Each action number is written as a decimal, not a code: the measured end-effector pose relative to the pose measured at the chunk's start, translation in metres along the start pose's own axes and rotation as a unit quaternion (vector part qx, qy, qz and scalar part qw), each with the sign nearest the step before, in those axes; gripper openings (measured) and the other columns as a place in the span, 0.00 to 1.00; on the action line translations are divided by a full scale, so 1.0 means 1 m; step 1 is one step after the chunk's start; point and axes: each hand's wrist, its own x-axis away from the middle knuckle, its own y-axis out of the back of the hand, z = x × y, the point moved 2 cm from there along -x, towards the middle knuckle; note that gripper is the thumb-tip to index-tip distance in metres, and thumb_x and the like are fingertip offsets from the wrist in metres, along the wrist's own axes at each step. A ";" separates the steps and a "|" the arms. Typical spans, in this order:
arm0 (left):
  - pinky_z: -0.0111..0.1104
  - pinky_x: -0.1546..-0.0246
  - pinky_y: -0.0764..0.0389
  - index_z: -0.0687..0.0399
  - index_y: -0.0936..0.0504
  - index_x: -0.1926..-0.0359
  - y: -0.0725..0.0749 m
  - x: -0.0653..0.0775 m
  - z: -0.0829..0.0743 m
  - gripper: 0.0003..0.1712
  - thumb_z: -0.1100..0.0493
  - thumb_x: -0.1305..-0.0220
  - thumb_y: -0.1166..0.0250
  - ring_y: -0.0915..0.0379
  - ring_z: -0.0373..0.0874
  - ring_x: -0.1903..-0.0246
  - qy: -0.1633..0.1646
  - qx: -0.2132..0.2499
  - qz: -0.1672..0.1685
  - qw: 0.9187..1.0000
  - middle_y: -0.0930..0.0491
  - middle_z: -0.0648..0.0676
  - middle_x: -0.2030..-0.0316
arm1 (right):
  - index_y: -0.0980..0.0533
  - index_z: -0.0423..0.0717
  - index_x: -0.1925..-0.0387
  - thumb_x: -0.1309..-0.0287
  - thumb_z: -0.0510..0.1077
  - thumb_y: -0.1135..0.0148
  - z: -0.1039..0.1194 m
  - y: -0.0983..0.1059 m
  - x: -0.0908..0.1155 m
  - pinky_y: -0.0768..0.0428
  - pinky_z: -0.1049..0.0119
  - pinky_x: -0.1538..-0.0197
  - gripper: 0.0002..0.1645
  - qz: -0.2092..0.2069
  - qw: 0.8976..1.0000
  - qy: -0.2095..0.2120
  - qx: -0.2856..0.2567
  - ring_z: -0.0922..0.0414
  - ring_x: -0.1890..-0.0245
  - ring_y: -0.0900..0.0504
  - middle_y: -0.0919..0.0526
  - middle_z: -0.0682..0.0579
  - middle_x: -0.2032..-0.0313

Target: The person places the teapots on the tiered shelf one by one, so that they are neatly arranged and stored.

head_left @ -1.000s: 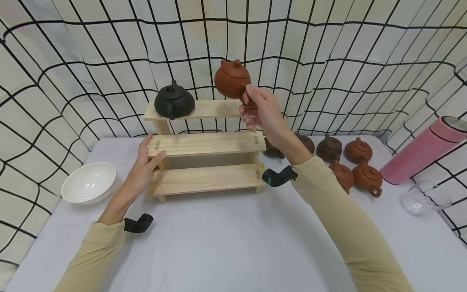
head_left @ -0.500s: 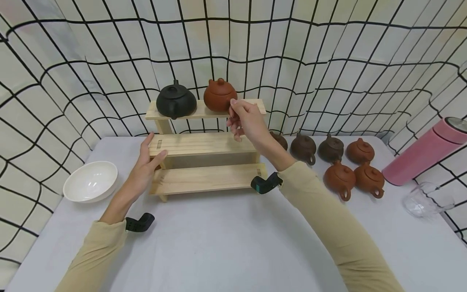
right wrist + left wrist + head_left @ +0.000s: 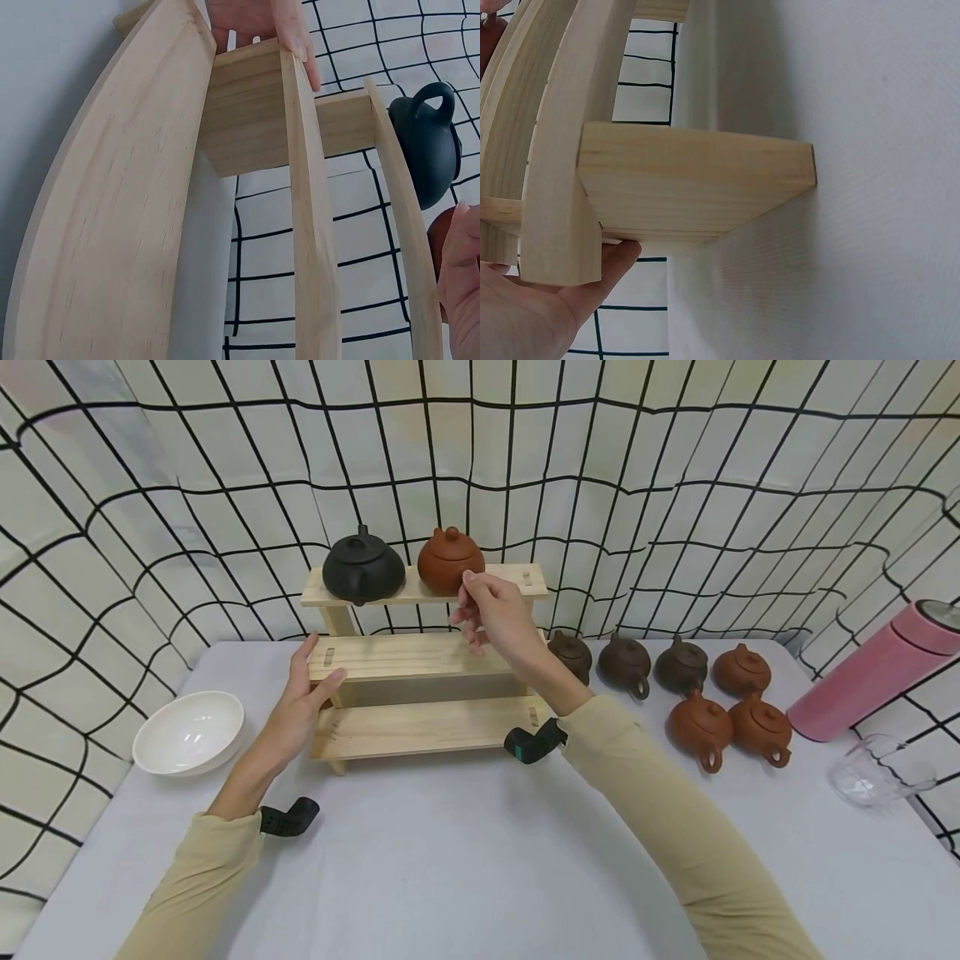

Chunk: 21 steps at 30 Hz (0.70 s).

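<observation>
A three-tier wooden display shelf (image 3: 420, 656) stands on the white-covered table. My left hand (image 3: 288, 718) grips the left end of its middle tier, thumb on the front edge; the left wrist view shows that hand (image 3: 532, 319) against the wood. On the top tier sits a reddish-brown teapot (image 3: 450, 560), upright, its handle side toward me. My right hand (image 3: 502, 618) pinches that teapot at its handle, which the fingers mostly hide. Left of it on the same tier is a black teapot (image 3: 362, 566), whose handle shows in the right wrist view.
To the right of the shelf stand several brown and reddish teapots (image 3: 625, 664). Farther right are a pink thermos flask (image 3: 862, 681) and a clear glass cup (image 3: 873, 772). A white bowl (image 3: 187, 735) lies at the left. Black grid mesh (image 3: 600, 485) surrounds the table.
My right hand has brought the reddish-brown teapot down and left onto the top tier, then dipped slightly lower at its handle. The left hand keeps its hold on the shelf.
</observation>
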 end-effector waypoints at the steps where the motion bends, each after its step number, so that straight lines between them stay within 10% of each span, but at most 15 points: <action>1: 0.55 0.23 0.72 0.54 0.79 0.18 0.000 0.000 0.000 0.47 0.53 0.15 0.54 0.83 0.57 0.20 0.000 -0.002 0.000 1.000 0.80 0.62 0.19 | 0.28 0.35 0.64 0.15 0.49 0.56 0.000 -0.001 0.000 0.30 0.70 0.81 0.23 0.001 1.000 -0.002 -0.001 0.60 0.83 0.30 0.19 0.45 0.71; 21: 0.56 0.23 0.72 0.53 0.79 0.18 0.001 -0.001 0.000 0.47 0.51 0.16 0.54 0.83 0.56 0.20 0.004 -0.004 0.001 1.000 0.80 0.62 0.18 | 0.27 0.41 0.62 0.15 0.49 0.56 0.002 -0.013 -0.003 0.30 0.70 0.79 0.20 0.035 0.999 -0.003 0.006 0.60 0.82 0.30 0.15 0.43 0.67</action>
